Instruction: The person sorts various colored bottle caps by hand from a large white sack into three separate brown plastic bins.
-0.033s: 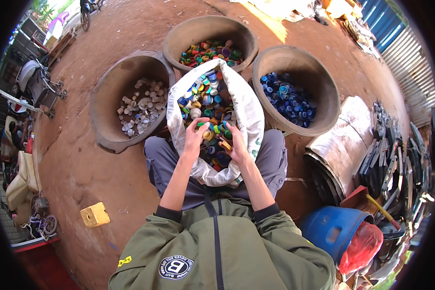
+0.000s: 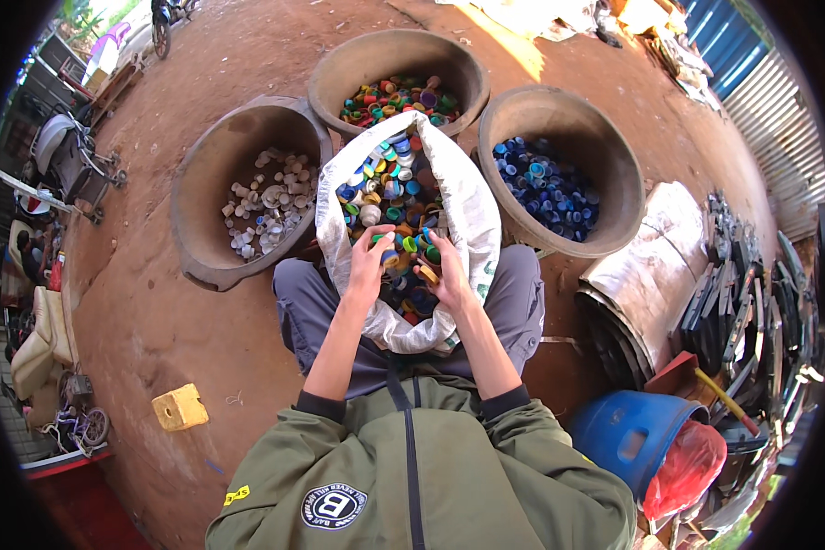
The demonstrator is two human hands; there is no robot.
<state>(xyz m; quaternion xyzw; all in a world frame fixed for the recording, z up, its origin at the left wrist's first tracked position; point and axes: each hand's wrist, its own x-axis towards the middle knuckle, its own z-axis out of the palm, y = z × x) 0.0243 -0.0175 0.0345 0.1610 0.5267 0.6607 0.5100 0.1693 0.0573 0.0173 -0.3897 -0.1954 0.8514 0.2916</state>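
Observation:
A white woven sack stands open between my knees, filled with mixed plastic bottle caps. Both hands reach inside its mouth. My left hand has its fingers and thumb curled on caps near the sack's left side; a green one shows by the fingertips. My right hand is curled at the other side, with an orange-yellow bottle cap held against the palm and a blue cap at the fingertips. Some of the caps are hidden by my fingers.
Three big brown tubs surround the sack: white caps in the left tub, mixed colours in the far tub, blue ones in the right tub. A blue drum, stacked sheets and a yellow block are on the ground.
My fingers shift very slightly over the caps, and less of the yellow cap beside my left hand shows. The sack and tubs stay where they were.

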